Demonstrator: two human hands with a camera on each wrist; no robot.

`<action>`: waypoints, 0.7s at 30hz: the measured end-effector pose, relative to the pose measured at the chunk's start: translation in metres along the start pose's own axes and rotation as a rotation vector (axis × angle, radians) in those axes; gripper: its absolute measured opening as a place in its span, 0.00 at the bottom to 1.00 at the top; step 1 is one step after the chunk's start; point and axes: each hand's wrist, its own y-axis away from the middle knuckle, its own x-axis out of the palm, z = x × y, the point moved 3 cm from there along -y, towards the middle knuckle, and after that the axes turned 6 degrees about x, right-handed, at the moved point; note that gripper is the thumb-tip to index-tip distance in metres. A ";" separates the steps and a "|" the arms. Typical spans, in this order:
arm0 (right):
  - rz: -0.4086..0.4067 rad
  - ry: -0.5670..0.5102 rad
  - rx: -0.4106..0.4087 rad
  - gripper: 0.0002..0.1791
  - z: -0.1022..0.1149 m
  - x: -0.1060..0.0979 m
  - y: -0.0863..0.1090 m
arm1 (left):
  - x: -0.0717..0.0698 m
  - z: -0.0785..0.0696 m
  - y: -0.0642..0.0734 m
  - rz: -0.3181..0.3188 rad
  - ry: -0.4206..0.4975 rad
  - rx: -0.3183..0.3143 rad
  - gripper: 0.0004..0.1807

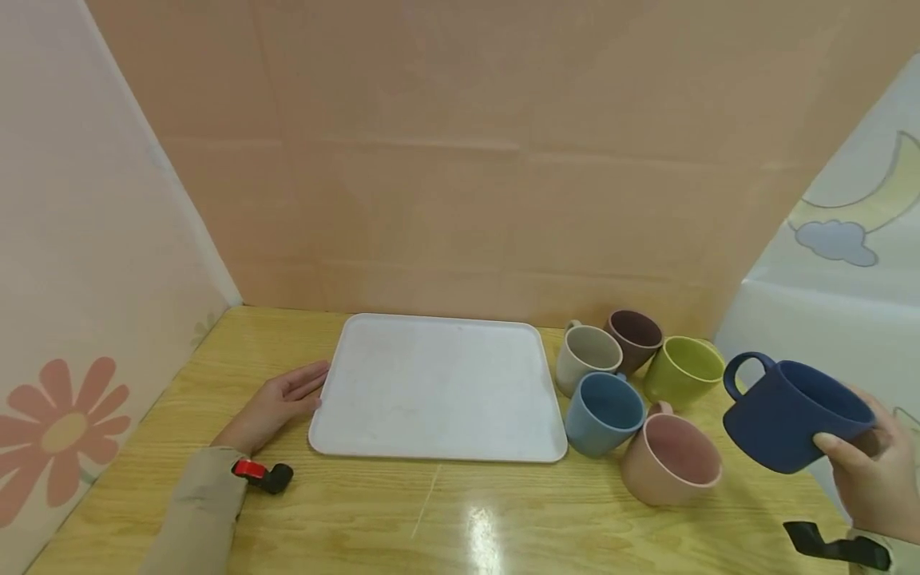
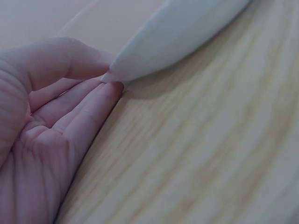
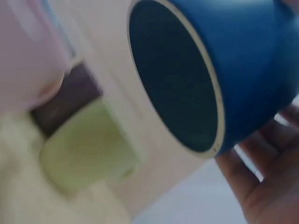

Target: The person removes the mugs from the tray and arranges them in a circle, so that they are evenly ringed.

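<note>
My right hand [image 1: 873,471] holds a dark blue mug [image 1: 779,415] up at the right, thumb on its near side and the handle pointing left. In the right wrist view the mug's base [image 3: 175,77] shows, with fingers [image 3: 238,175] round the body. At the left edge of a white rectangular tray [image 1: 438,391], my left hand [image 1: 280,407] pinches the rim. The left wrist view has the thumb [image 2: 70,58] on one side of the tray rim [image 2: 154,51] and fingertips on the other.
Right of the tray cluster a cream mug [image 1: 575,370], brown mug [image 1: 632,351], yellow-green mug [image 1: 676,383], light blue mug [image 1: 600,431] and pink mug [image 1: 664,471]. They stand on a wooden table [image 1: 359,511], with an orange-tan wall [image 1: 431,160] behind and printed side walls.
</note>
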 end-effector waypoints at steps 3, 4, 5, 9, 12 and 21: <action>-0.005 -0.013 0.044 0.32 -0.009 -0.009 0.008 | -0.001 0.001 0.000 0.001 0.001 -0.008 0.39; -0.013 0.007 0.067 0.33 -0.012 -0.012 0.011 | -0.001 0.001 0.000 0.001 0.001 -0.012 0.39; -0.027 0.028 0.094 0.35 -0.015 -0.015 0.014 | -0.001 0.001 -0.001 0.000 0.005 -0.013 0.39; -0.044 0.072 0.160 0.38 -0.026 -0.023 0.024 | 0.001 0.001 -0.003 0.004 0.007 -0.003 0.39; -0.024 0.060 0.184 0.38 -0.034 -0.025 0.029 | 0.002 0.001 -0.004 0.005 0.009 0.010 0.39; 0.067 -0.001 0.246 0.38 -0.054 -0.023 0.036 | 0.000 0.001 -0.002 0.000 0.026 0.019 0.38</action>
